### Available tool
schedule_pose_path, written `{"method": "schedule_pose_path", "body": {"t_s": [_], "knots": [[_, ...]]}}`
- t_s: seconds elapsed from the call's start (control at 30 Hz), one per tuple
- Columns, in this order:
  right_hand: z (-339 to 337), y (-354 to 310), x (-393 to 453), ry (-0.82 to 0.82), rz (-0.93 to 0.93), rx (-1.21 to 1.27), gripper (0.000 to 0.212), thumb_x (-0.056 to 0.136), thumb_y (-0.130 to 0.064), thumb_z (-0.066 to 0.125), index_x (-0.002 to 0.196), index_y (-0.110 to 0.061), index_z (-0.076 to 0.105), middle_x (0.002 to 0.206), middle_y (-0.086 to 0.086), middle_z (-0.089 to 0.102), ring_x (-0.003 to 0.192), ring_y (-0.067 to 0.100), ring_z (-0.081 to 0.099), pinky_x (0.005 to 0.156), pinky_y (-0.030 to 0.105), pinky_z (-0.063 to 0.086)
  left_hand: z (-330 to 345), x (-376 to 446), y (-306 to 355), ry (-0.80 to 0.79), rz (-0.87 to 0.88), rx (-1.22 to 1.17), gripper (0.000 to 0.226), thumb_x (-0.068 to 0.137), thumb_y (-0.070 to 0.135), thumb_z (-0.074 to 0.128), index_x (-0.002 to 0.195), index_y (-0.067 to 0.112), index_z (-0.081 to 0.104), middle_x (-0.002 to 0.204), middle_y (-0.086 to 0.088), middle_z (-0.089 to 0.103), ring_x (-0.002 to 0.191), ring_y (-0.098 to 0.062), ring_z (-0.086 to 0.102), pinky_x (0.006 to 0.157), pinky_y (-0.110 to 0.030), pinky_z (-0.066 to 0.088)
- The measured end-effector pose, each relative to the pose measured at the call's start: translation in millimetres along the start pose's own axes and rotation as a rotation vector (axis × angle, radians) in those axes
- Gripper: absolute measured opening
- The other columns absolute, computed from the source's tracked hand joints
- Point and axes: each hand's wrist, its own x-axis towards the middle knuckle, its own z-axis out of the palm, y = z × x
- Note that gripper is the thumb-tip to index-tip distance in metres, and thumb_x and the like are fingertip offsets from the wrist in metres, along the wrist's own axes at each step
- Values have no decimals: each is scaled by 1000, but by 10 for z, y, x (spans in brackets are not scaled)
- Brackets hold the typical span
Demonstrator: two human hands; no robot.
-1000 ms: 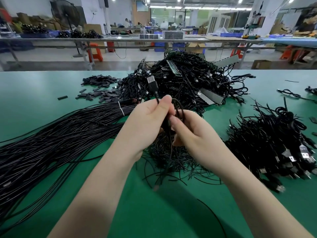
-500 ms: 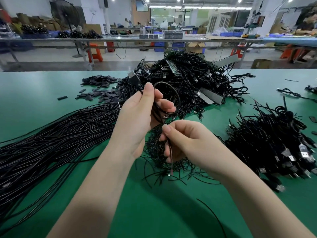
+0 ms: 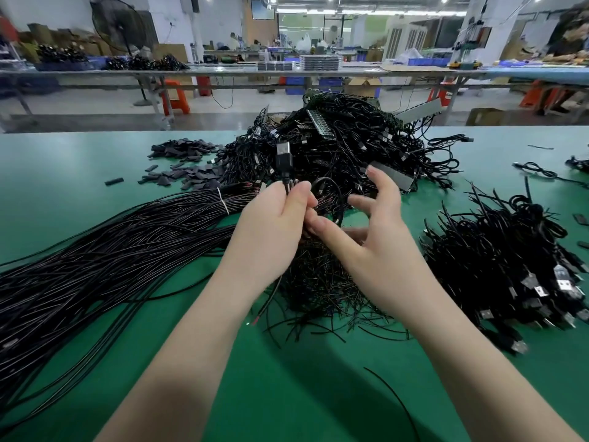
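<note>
My left hand [image 3: 271, 224] grips a black USB cable [image 3: 284, 161] just below its plug, which stands upright above my fingers. The cable curls into a small loop [image 3: 328, 193] between my hands, and its loose end hangs down under my left wrist toward the green table [image 3: 79, 161]. My right hand [image 3: 373, 237] is beside the loop with fingers spread and relaxed, the thumb pointing toward the left hand; it holds nothing that I can see.
A long bundle of black cables [image 3: 111, 260] lies at the left. A big tangled heap of cables and circuit strips [image 3: 350, 148] sits behind my hands. Coiled USB cables [image 3: 510, 266] pile at the right. Short black ties [image 3: 318, 288] lie under my hands. Small black sleeves [image 3: 188, 164] are scattered far left.
My right hand has let go of the cable, risen and spread its fingers. My left hand has turned so the plug now stands upright, with the loop smaller.
</note>
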Motion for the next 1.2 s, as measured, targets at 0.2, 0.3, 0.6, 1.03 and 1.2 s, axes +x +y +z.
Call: {"method": "schedule_pose_path", "body": {"t_s": [0.2, 0.3, 0.6, 1.03, 1.2], "knots": [[114, 4, 30, -383, 75, 335, 49, 99, -44, 45, 146, -39, 31, 135, -10, 55, 123, 8, 54, 103, 36, 47, 1, -49, 83, -211, -282, -341, 30, 102, 31, 46, 81, 15, 59, 74, 3, 64, 68, -12, 59, 63, -33, 53], [56, 24, 33, -471, 20, 377, 31, 91, -47, 57, 120, -41, 51, 109, -1, 66, 106, 16, 63, 97, 48, 49, -24, -69, 99, -266, -375, -417, 26, 101, 32, 49, 86, 14, 60, 83, -9, 60, 71, -18, 57, 53, -24, 50], [112, 148, 70, -413, 27, 202, 26, 91, -30, 60, 111, -15, 53, 100, 16, 67, 83, 28, 68, 79, 52, 56, 35, -67, 3, -309, -235, -125, 27, 95, 39, 56, 75, 24, 66, 79, -4, 68, 71, -19, 59, 75, -41, 51], [226, 304, 105, -387, 200, 225, 29, 102, -31, 46, 83, -9, 47, 61, -8, 43, 44, 5, 40, 44, 22, 31, 220, 21, -317, -127, -201, 1, 30, 97, 40, 55, 71, 30, 66, 68, 11, 65, 68, -2, 59, 62, -18, 44], [367, 510, 60, -282, 81, -469, 29, 104, -37, 31, 91, -15, 43, 87, 5, 57, 77, 28, 54, 65, 34, 39, 358, -25, -476, -179, -374, -61, 30, 97, 39, 56, 73, 24, 67, 56, 14, 57, 53, -1, 49, 51, -18, 35]]}}
